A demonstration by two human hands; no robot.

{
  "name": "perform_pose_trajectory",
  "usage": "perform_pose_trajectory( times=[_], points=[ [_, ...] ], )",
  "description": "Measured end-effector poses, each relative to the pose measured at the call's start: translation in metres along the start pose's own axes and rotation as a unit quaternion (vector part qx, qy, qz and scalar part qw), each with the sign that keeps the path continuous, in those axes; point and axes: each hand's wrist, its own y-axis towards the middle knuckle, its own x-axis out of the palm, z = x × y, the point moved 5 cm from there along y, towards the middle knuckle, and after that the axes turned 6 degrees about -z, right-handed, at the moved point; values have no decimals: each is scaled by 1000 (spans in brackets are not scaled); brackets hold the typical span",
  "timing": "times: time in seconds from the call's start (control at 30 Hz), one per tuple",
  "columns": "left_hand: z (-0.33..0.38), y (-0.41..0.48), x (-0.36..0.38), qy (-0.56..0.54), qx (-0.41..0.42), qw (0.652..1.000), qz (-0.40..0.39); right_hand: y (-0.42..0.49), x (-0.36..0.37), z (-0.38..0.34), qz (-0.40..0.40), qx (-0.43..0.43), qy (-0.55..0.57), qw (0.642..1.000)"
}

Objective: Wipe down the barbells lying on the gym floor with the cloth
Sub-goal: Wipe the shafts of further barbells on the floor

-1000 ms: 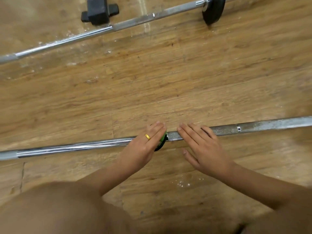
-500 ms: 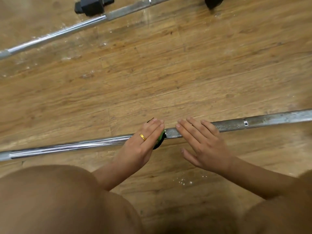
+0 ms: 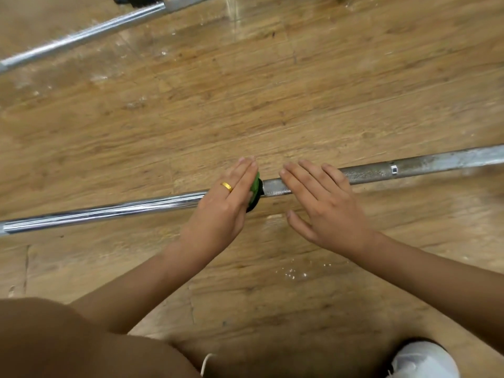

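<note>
All fingers straight: left hand (image 3: 221, 211) hides most of green cloth (image 3: 255, 190) | right hand (image 3: 327, 211) on near barbell (image 3: 409, 170) | far barbell (image 3: 81, 36) cropped

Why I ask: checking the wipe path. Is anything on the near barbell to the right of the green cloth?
Yes: the right hand lies flat across the barbell just right of the cloth; beyond it nothing visible blocks.

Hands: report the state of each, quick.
Left hand: open, straight fingers pressing the green cloth onto the near barbell.
Right hand: open, fingers flat on the same barbell, holding nothing.
</note>
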Motion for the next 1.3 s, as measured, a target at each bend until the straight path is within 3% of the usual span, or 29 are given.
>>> perform_pose_trajectory(
  times=[0.2,0.37,0.53,0.67,0.87,1.17,1.3],
  points=[
    [-5,0,-5,42,-25,998,-40,4,-1,2,-64,12,3,998],
    [-51,-38,-38,70,-139,988,-2,7,-6,-1,-116,32,16,993],
    [-19,-15,-17,63,-47,997,-27,10,-11,-4,-186,35,20,982],
    [-4,-4,-6,43,-30,998,-40,10,-13,3,-235,0,19,972],
    [-35,-33,-27,78,-47,996,-14,9,-12,2,-229,11,21,973],
    [20,-11,1,104,35,994,-22,6,-11,-3,-226,35,22,973],
    [-12,-46,-12,97,-21,995,4,5,-13,-1,-228,32,31,973]
  ],
)
